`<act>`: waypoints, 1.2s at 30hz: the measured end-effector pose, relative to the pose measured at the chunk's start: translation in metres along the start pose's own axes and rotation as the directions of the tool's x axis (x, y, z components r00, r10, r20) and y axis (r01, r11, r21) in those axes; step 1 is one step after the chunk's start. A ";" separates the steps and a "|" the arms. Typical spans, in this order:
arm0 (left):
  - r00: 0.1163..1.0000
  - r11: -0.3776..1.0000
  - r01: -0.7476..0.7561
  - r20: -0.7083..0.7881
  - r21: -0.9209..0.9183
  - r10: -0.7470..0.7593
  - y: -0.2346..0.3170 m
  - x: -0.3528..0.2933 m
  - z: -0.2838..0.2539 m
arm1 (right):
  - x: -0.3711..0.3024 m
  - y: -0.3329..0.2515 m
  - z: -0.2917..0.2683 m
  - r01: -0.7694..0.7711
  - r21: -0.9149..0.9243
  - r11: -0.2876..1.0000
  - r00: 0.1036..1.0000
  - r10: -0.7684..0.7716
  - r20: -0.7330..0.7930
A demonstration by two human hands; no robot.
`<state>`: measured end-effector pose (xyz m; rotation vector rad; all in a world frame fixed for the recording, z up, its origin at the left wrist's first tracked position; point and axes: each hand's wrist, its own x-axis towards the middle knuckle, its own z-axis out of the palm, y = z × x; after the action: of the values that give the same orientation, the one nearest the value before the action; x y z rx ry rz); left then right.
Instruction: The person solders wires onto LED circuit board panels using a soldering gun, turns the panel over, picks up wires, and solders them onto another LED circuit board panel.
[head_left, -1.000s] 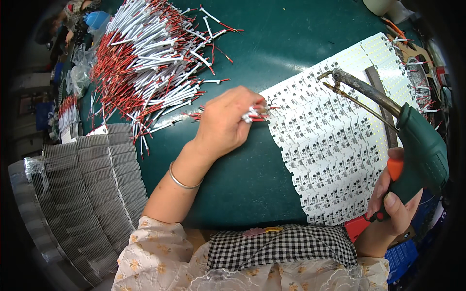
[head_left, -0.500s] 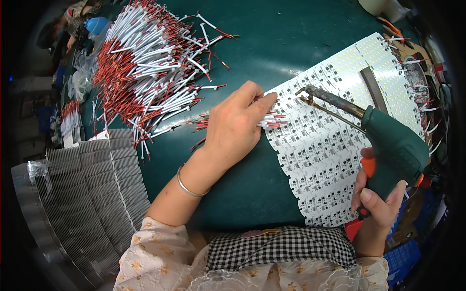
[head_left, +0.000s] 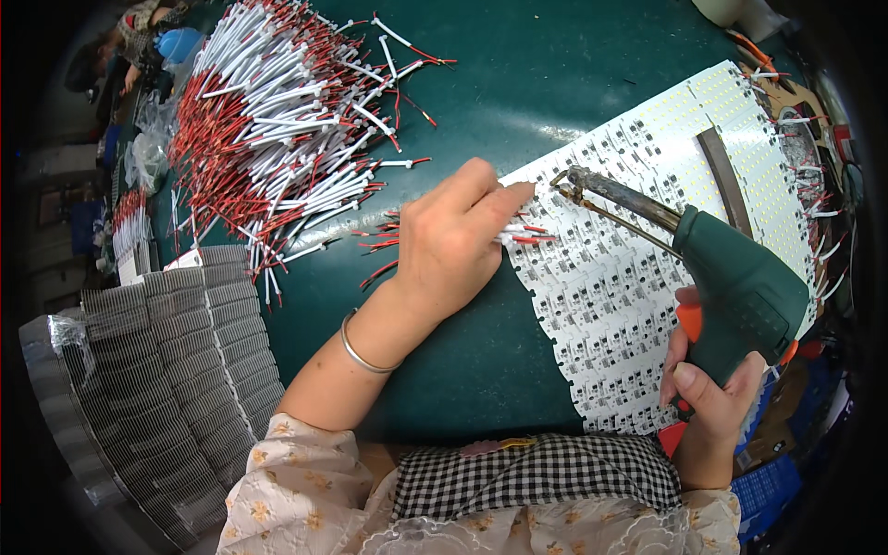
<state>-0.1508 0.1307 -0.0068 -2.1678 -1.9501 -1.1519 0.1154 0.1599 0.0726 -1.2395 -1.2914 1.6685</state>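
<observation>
My left hand [head_left: 450, 239] is closed around a small bundle of red-and-white wires [head_left: 529, 235], whose ends stick out on both sides of it. Its thumb and forefinger reach to the upper left corner of a sheet of white circuit boards [head_left: 615, 319], dotted with small dark parts. In my right hand [head_left: 710, 390] is a dark green soldering gun [head_left: 745, 289] with an orange trigger. The gun's tip hangs over the sheet, just right of my left fingertips; whether it touches the board I cannot tell. Fingers hide the middle of the bundle.
A big heap of red-and-white wires [head_left: 268, 120] covers the far left of the green table [head_left: 499, 83]. Stacked grey ribbed strips [head_left: 176, 370] stand at the near left. A dark flat strip [head_left: 724, 180] lies on the boards, and orange-handled pliers [head_left: 754, 53] rest at the far right.
The soldering gun has moved slightly left, bringing its tip closer to my left fingertips. My left hand keeps its grip on the wires, nearly in place.
</observation>
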 end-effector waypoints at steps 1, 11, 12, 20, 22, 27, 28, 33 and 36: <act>0.999 0.999 0.041 -0.019 -0.006 -0.041 0.001 0.000 0.000 | -0.001 -0.001 -0.006 -0.053 0.024 0.998 0.997 0.052 0.052; 0.999 0.999 0.022 0.038 -0.029 -0.021 0.000 0.001 0.001 | 0.001 0.001 0.001 0.014 -0.008 1.000 1.000 -0.014 0.015; 0.999 1.000 0.014 0.032 -0.024 -0.013 0.000 0.002 0.001 | 0.000 0.002 0.003 0.014 -0.008 1.000 1.000 -0.014 0.015; 1.000 0.999 0.016 0.011 -0.039 -0.015 0.000 0.002 0.001 | 0.002 0.007 -0.002 -0.062 -0.079 0.995 0.990 0.072 0.123; 1.000 0.999 0.015 0.021 -0.036 -0.014 0.000 0.002 0.001 | 0.001 0.011 -0.003 -0.047 -0.072 0.996 0.990 0.056 0.128; 1.000 0.999 0.010 0.027 -0.034 -0.009 0.000 0.002 0.001 | 0.002 0.017 -0.001 -0.027 -0.066 0.997 0.987 0.037 0.155; 1.000 0.999 0.007 0.024 -0.037 -0.006 0.000 0.002 0.001 | 0.002 0.015 0.000 -0.019 -0.095 0.995 0.988 0.034 0.151; 1.000 0.999 -0.001 0.022 -0.037 0.002 -0.001 0.002 0.001 | -0.001 0.021 -0.003 0.021 -0.162 0.987 0.986 0.007 0.169; 1.000 0.999 -0.010 0.022 -0.041 0.010 -0.002 0.002 0.002 | -0.002 0.013 0.001 -0.008 -0.159 0.987 0.992 0.028 0.121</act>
<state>-0.1516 0.1340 -0.0082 -2.2170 -1.9387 -1.1823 0.1157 0.1541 0.0606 -1.2591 -1.5173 1.7052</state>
